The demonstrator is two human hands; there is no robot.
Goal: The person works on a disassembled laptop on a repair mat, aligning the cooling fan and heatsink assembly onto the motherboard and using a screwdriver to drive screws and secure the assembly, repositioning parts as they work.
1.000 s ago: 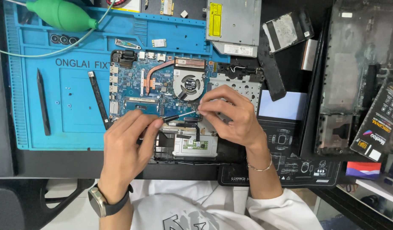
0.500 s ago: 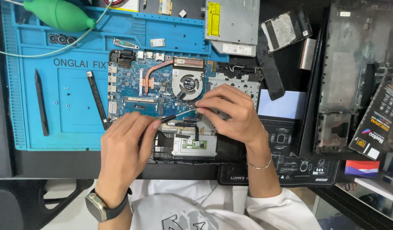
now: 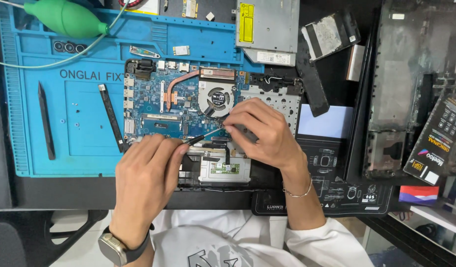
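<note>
An opened laptop base lies in front of me, its blue motherboard (image 3: 159, 106) bare, with a copper heat pipe and a round fan (image 3: 217, 97). My left hand (image 3: 146, 183) is closed around a thin black tool (image 3: 201, 138) whose tip reaches the lower middle of the board. My right hand (image 3: 262, 133) rests just right of that tip, fingers pinched at the same spot; what they pinch is hidden. Below both hands sits the touchpad's metal backing (image 3: 224, 170).
A blue work mat (image 3: 80, 128) holds two black pry sticks (image 3: 45, 121) (image 3: 111, 116) at the left, a green air blower (image 3: 67, 17) at top left. An optical drive (image 3: 267, 29), a hard drive (image 3: 329, 34) and a laptop cover (image 3: 411, 74) lie to the right.
Both hands have shifted only slightly over the board's lower middle. The tool stays in my left hand.
</note>
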